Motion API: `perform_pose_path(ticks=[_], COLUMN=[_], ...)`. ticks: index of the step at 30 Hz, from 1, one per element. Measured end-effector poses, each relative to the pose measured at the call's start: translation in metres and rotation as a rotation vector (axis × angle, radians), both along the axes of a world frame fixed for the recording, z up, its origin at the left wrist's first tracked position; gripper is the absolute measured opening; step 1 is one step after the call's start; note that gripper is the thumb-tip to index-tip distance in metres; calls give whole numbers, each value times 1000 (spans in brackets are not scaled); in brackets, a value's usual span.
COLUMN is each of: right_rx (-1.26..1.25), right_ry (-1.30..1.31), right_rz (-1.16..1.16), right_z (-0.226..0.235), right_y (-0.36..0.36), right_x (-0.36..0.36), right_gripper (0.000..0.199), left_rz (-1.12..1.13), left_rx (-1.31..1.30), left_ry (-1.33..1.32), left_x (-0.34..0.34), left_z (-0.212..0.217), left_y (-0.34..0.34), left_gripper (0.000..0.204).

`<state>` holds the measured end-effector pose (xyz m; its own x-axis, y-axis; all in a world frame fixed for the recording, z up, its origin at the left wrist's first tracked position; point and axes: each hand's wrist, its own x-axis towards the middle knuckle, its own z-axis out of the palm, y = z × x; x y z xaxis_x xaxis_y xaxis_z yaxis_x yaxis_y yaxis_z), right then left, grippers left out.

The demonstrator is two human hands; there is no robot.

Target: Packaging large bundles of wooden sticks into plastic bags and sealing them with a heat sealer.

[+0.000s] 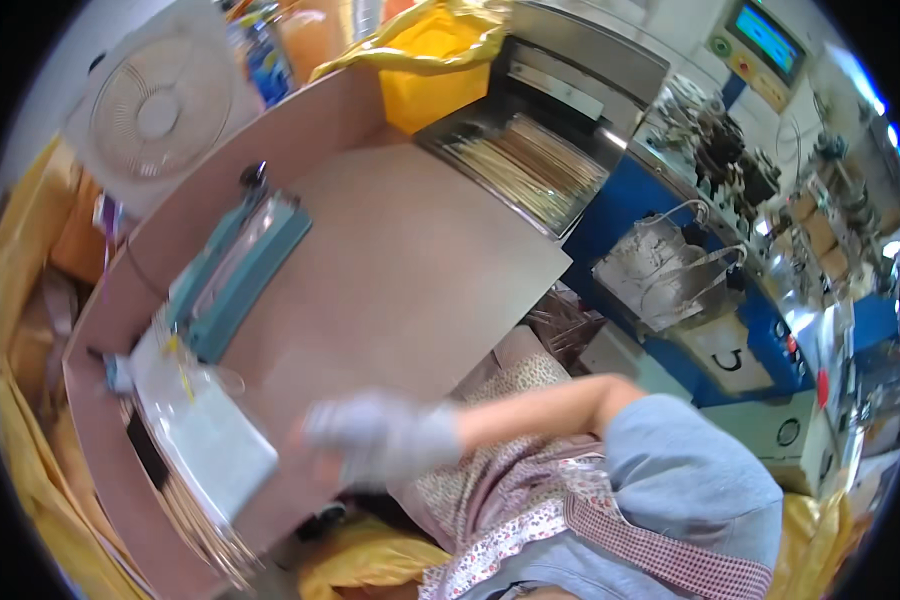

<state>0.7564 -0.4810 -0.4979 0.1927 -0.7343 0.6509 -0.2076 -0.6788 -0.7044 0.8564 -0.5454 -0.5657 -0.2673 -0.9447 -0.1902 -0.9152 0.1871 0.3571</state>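
Head view, and we start at left: thin sticks (192, 522) lie alongside the pale flat stack (210, 440), with the teal sealer (240, 285) just beyond. Next, my gloved right hand (375, 440), just right of that stack (all blur, so I cannot tell if I'm gripping anything). Farther right, tan sticks (530, 170) fill a tray (485, 188)!

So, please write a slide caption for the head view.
Blurred grey-gloved right hand by a pinkish-brown flat tabletop bearing a long teal device.
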Motion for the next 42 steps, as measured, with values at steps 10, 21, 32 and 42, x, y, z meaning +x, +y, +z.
perform_pose_path(ticks=[10,21,32,42], right_rx=[913,1203,716,1043], right_ry=[826,410,415,702], right_rz=[-1523,-880,-726,-898], right_z=[-97,-93,-12,-137], right_y=[-16,-85,-71,-79], right_x=[-520,-458,-375,-438], right_gripper=[104,104,79,43], left_rz=[269,92,260,282], left_rx=[-222,-119,-11,-163], left_ry=[-242,537,698,269], left_x=[229,0,-173,-189], left_z=[-40,8,-25,-26], left_y=[99,-11,-67,-55], left_gripper=[46,54,85,109])
